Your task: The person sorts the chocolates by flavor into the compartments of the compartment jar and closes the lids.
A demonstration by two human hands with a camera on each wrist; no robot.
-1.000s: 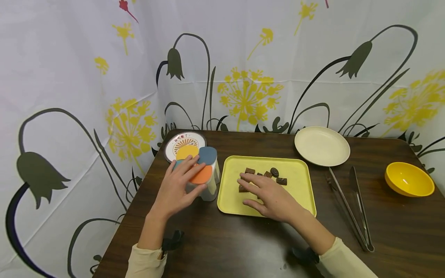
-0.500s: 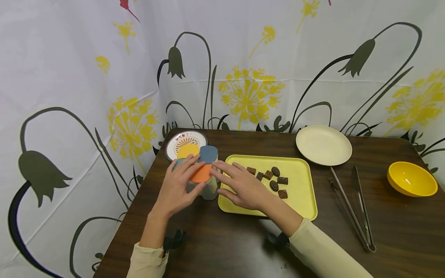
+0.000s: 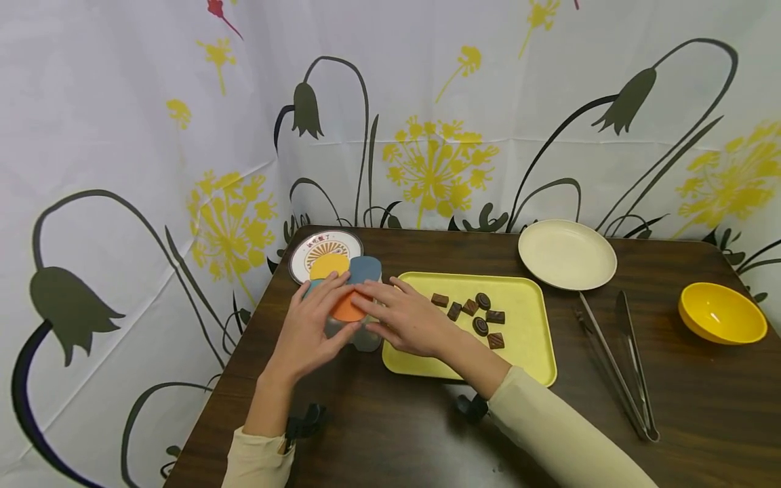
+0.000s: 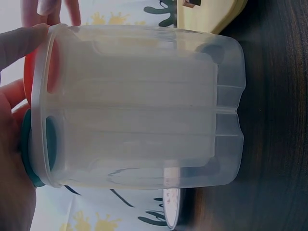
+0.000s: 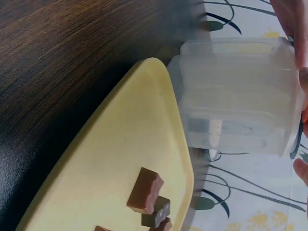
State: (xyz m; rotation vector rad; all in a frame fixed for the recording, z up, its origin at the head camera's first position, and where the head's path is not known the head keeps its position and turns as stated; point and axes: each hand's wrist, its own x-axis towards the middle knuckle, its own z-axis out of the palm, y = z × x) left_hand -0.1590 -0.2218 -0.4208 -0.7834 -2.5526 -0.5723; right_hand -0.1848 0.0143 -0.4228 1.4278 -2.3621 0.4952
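A clear plastic canister [image 4: 134, 110] with several coloured lids stands upright on the table, just left of the yellow tray [image 3: 403, 364]. My left hand [image 3: 305, 332] rests across its top, fingers laid over the teal and orange lids, the thumb on the rim. From the right, my right hand [image 3: 415, 320] reaches over the tray's left edge, its fingertips at the orange lid [image 3: 346, 310]. Whether they press or pinch that lid is hidden. The yellow lid [image 3: 329, 266] and blue lid [image 3: 365, 269] show behind the fingers. Several chocolates [image 3: 480, 326] lie on the tray.
A patterned plate [image 3: 299, 259] sits behind the canister. At the back right is a cream plate [image 3: 567, 254], with metal tongs [image 3: 631, 373] in front of it. A yellow bowl [image 3: 723, 315] stands at the far right. A flowered curtain [image 3: 439, 68] hangs behind the table.
My right hand has moved left from above the chocolates to the orange lid, uncovering the chocolates. The left hand has stayed on the canister.
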